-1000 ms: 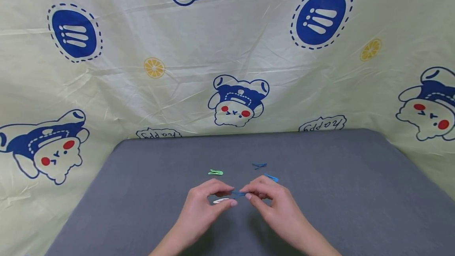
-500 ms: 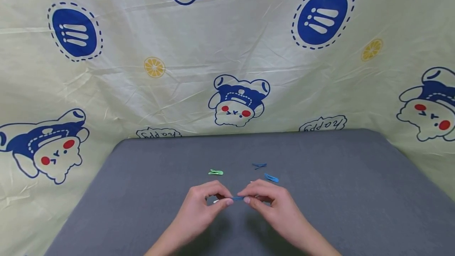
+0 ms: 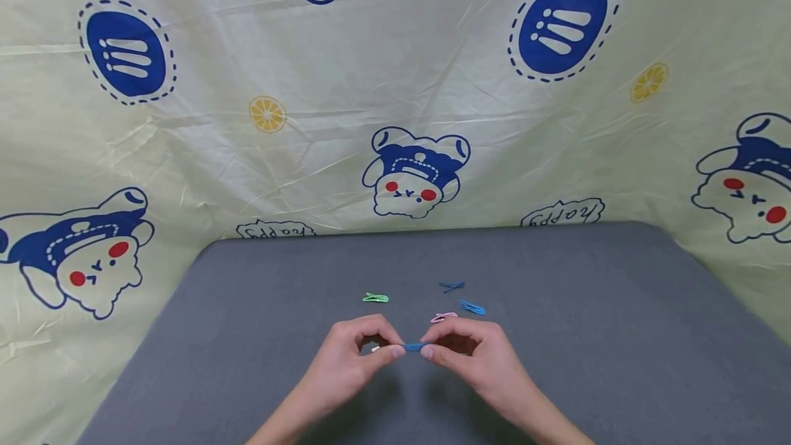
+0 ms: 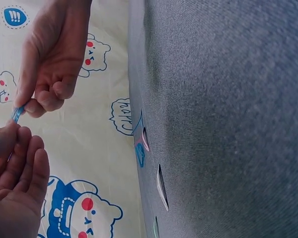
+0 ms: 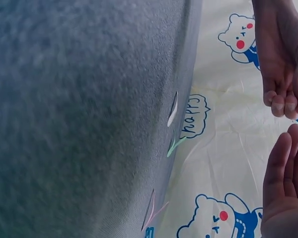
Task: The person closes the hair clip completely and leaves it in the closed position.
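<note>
Between my two hands, just above the table, is a blue snap hair clip [image 3: 413,347]. My left hand [image 3: 349,359] pinches its left end between thumb and forefinger. The thumb and forefinger of my right hand [image 3: 485,356] pinch the other end. In the left wrist view only the short middle of the blue clip [image 4: 17,114] shows between the fingertips. Behind my left fingers a white hair clip [image 3: 375,349] lies mostly hidden on the table; the left wrist view shows it lengthwise. Just beyond my right hand lies a pink hair clip [image 3: 442,318], partly covered.
Farther back on the grey table [image 3: 587,335] lie a green hair clip [image 3: 375,298], a bright blue hair clip [image 3: 472,307] and a dark blue hair clip [image 3: 452,287]. A printed curtain [image 3: 334,88] hangs behind the table's far edge.
The held blue clip has come slightly lower and nearer. My left thumb and forefinger, apart a second ago, have closed on its end. The pink clip has come into view beyond my right hand.
</note>
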Tool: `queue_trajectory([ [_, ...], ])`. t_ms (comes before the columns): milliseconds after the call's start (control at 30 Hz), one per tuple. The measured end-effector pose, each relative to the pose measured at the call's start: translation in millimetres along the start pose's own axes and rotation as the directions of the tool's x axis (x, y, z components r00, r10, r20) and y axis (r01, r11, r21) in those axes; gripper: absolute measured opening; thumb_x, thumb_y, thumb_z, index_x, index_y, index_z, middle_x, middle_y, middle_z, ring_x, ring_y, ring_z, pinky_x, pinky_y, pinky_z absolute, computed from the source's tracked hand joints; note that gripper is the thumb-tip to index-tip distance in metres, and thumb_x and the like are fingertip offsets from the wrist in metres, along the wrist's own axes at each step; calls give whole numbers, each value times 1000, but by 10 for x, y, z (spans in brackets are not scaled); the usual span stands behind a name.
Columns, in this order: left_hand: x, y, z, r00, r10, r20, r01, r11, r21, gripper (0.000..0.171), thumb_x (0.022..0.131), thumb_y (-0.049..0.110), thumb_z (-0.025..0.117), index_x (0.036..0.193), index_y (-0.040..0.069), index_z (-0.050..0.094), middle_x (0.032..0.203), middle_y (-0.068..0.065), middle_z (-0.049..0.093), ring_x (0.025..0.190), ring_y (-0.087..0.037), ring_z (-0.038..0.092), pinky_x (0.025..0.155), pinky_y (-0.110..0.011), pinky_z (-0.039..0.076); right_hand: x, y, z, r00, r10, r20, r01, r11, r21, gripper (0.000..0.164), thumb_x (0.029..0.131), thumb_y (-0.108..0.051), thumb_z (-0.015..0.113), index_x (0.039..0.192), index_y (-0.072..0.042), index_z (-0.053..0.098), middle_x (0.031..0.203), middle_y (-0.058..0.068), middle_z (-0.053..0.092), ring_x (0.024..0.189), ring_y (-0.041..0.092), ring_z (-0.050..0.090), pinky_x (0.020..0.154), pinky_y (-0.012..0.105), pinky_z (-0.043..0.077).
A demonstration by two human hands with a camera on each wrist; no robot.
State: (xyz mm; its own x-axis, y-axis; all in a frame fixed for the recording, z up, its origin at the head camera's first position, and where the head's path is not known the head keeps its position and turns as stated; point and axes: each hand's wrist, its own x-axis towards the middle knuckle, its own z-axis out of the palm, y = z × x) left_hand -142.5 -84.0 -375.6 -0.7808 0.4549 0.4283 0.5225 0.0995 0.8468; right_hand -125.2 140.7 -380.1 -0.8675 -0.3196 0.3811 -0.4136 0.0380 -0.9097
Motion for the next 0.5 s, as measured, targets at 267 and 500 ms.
queue_trajectory([
  [267,-13,68,45,987,-106,-117,120,985,121,16,85,10,77,81,25,73,76,14,66,75,-11,60,69,-29,49,-31,-36,132,986,55,-155,-77,987,-138,9,86,-13,77,93,-16,72,91,3,68,87,17,68,78,31,55],
  [500,-18,131,67,974,-157,-166,185,967,172,13,86,14,77,81,25,72,76,16,65,75,-10,59,68,-29,47,-49,-94,223,974,28,-225,-86,964,-251,20,84,-7,78,88,-25,69,89,-9,67,81,12,67,74,32,56],
])
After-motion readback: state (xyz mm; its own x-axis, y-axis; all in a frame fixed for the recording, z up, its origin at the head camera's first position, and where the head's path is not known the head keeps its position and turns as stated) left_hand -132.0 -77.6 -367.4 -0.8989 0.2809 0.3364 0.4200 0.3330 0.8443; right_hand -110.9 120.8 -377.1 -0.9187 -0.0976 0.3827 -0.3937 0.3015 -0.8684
